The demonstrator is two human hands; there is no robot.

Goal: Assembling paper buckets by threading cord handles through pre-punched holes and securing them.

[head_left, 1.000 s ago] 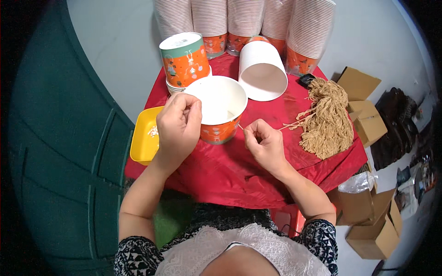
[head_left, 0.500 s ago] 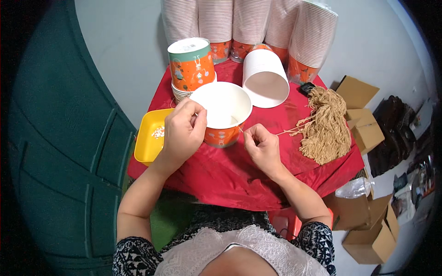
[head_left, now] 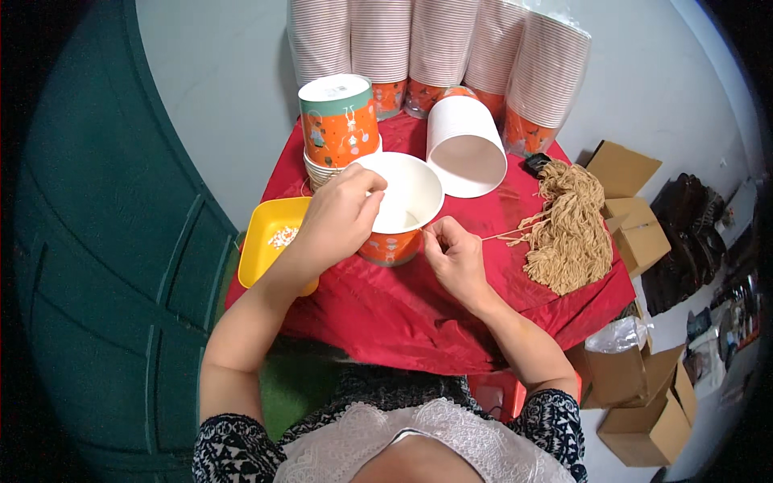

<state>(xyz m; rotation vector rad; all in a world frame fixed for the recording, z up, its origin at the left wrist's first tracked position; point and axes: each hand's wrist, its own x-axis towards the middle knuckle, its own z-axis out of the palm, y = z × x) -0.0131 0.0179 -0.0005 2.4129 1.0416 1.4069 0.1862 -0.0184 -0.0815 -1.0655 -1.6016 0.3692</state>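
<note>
A paper bucket [head_left: 392, 250] stands upright before me, white inside with an orange printed side. My left hand [head_left: 339, 216] is over its left rim, fingers closed in a pinch; whatever they hold is too small or hidden. Low at the bucket's right side, my right hand [head_left: 459, 262] is closed on a thin tan string [head_left: 499, 236]. This string runs right to a thick bundle of tan strings [head_left: 570, 229] on the red cloth. Close to my left forearm, a yellow tray [head_left: 262, 241] contains small white and reddish bits [head_left: 283, 236].
Behind the bucket, an upside-down orange bucket [head_left: 342, 129] tops a stack at left, and a white bucket [head_left: 467, 149] lies on its side. Tall wrapped bucket stacks [head_left: 439, 48] line the wall. Cardboard boxes [head_left: 648, 419] sit at right; a green door [head_left: 105, 241] is at left.
My left hand has moved right and inward over the bucket's rim. My right hand keeps its grip on the string near the bucket's side. The view has shifted slightly.
</note>
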